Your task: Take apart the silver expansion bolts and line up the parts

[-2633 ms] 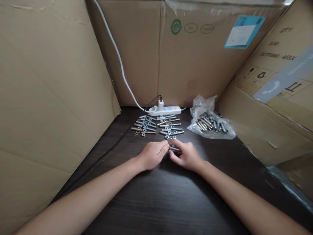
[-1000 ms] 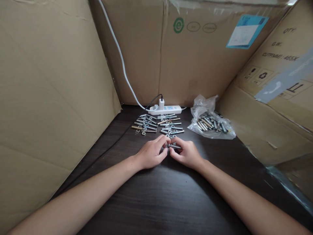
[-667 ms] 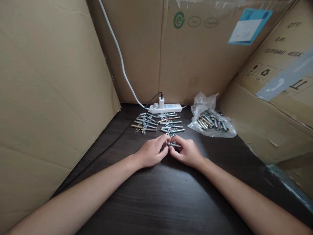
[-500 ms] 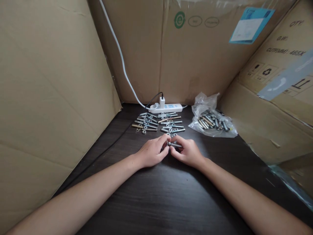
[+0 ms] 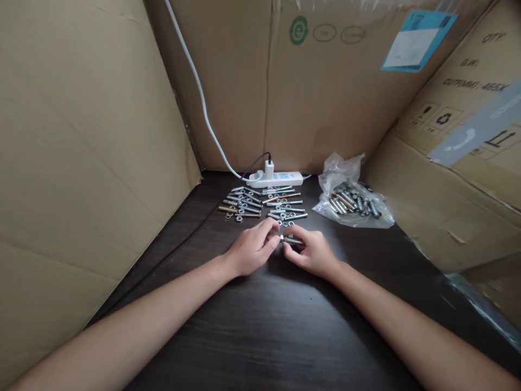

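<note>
Fingers of my right hand (image 5: 312, 252) are closed round a metal bolt (image 5: 293, 240), which lies roughly level and points left. A shiny nut (image 5: 281, 238) shows at its left end. My left hand (image 5: 250, 250) is beside that end, thumb near the nut and fingers curled with a gap between them; whether the thumb touches the nut is hard to see. Just beyond my hands lie two groups of bolts, sleeves and washers, one on the left (image 5: 246, 204) and one on the right (image 5: 285, 203). A loose nut (image 5: 239, 219) rests near the left group.
Behind the bolts is a white power strip (image 5: 285, 179) with a plug and cables. A clear plastic bag (image 5: 340, 168) holding more bolts (image 5: 354, 202) lies at the back right. Cardboard boxes (image 5: 228, 81) surround the dark table (image 5: 244, 336). A black cable (image 5: 175, 248) crosses the left side.
The fingers of my left hand have parted and drawn slightly left from the bolt's end, so the nut shows more. My right hand keeps its hold on the bolt.
</note>
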Demonstrator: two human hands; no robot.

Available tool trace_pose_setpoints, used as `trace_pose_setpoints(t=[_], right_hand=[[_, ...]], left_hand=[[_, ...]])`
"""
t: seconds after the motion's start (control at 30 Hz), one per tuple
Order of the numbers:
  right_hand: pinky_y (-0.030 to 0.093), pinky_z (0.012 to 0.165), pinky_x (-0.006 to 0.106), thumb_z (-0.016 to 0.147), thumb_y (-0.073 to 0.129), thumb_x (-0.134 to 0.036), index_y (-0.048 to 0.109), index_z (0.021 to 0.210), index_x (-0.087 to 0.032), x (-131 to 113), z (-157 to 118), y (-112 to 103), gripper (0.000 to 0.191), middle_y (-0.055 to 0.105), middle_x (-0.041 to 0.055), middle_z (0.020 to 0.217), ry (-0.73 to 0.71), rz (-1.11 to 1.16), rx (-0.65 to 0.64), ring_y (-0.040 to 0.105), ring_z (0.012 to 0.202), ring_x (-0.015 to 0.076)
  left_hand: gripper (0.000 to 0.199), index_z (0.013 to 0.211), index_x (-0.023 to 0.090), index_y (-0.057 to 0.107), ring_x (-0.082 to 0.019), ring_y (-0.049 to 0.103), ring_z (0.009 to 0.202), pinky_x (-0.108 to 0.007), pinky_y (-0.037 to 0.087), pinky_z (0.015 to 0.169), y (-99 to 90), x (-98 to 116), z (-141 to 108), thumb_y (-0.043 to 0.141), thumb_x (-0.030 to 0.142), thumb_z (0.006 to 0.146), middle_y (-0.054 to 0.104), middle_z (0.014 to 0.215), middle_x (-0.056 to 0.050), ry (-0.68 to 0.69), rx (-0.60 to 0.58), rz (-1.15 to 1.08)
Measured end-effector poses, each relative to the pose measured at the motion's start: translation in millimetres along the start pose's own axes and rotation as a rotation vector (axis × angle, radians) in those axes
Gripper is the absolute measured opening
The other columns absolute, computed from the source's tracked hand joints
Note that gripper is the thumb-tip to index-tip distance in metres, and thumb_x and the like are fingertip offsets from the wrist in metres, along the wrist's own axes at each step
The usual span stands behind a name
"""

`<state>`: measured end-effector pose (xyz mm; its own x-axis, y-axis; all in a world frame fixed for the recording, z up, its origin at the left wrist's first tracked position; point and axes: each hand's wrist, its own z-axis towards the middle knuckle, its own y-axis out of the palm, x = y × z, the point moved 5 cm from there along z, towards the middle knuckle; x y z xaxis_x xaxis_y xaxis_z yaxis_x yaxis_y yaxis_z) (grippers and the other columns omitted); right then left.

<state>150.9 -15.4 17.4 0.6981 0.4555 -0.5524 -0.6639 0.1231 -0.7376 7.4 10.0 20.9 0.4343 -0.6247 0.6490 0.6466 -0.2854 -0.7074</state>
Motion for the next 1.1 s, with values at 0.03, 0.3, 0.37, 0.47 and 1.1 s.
trace_pose_setpoints(t=[0.03, 0.3, 0.37, 0.47, 1.1], right_hand=[[0.037, 0.049, 0.019, 0.077, 0.055, -0.031, 0.062, 0.089, -0.018, 0.3, 0.1, -0.1, 0.018, 0.060, -0.0020, 0.058, 0.000, 0.007, 0.000, 0.047, 0.045, 0.0089], [0.039, 0.052, 0.019, 0.078, 0.055, -0.031, 0.063, 0.089, -0.018, 2.5, -0.7, 0.9, 0.019, 0.063, -0.0006, 0.064, 0.008, 0.039, -0.008, 0.050, 0.049, 0.0092], [0.039, 0.052, 0.019, 0.078, 0.055, -0.031, 0.063, 0.089, -0.018, 2.7, -0.6, 0.9, 0.019, 0.063, -0.0008, 0.063, 0.015, 0.038, -0.008, 0.050, 0.049, 0.0093], [0.038, 0.051, 0.019, 0.078, 0.055, -0.031, 0.063, 0.089, -0.018, 2.5, -0.6, 0.7, 0.019, 0.061, -0.0012, 0.060, 0.022, 0.023, -0.010, 0.048, 0.047, 0.0092], [0.038, 0.051, 0.019, 0.076, 0.056, -0.030, 0.062, 0.085, -0.019, -0.3, -1.6, 1.0, 0.016, 0.058, -0.0028, 0.058, -0.018, 0.007, -0.030, 0.048, 0.047, 0.0088]], left_hand=[[0.013, 0.101, 0.021, 0.045, -0.013, 0.051, 0.074, -0.026, 0.041, 0.068, 0.0, 1.4, -0.5, 0.042, 0.028, 0.090, 0.054, 0.086, 0.001, 0.022, -0.008, -0.003], [0.013, 0.100, 0.021, 0.045, -0.011, 0.048, 0.070, -0.023, 0.039, 0.063, 4.4, 4.5, -0.4, 0.044, 0.022, 0.087, 0.053, 0.085, 0.001, 0.091, -0.061, 0.007], [0.014, 0.101, 0.021, 0.045, -0.011, 0.049, 0.070, -0.023, 0.039, 0.063, 4.9, 4.0, -0.2, 0.045, 0.023, 0.087, 0.053, 0.085, 0.001, 0.080, -0.065, 0.001], [0.014, 0.102, 0.021, 0.044, -0.012, 0.049, 0.069, -0.023, 0.039, 0.063, 5.0, 4.1, -0.2, 0.044, 0.025, 0.088, 0.054, 0.084, 0.001, 0.064, -0.076, 0.000], [0.024, 0.086, 0.020, 0.048, -0.014, 0.051, 0.075, -0.026, 0.040, 0.070, 5.7, 0.1, 2.7, 0.030, 0.032, 0.096, 0.055, 0.082, 0.000, -0.001, -0.104, -0.011]])
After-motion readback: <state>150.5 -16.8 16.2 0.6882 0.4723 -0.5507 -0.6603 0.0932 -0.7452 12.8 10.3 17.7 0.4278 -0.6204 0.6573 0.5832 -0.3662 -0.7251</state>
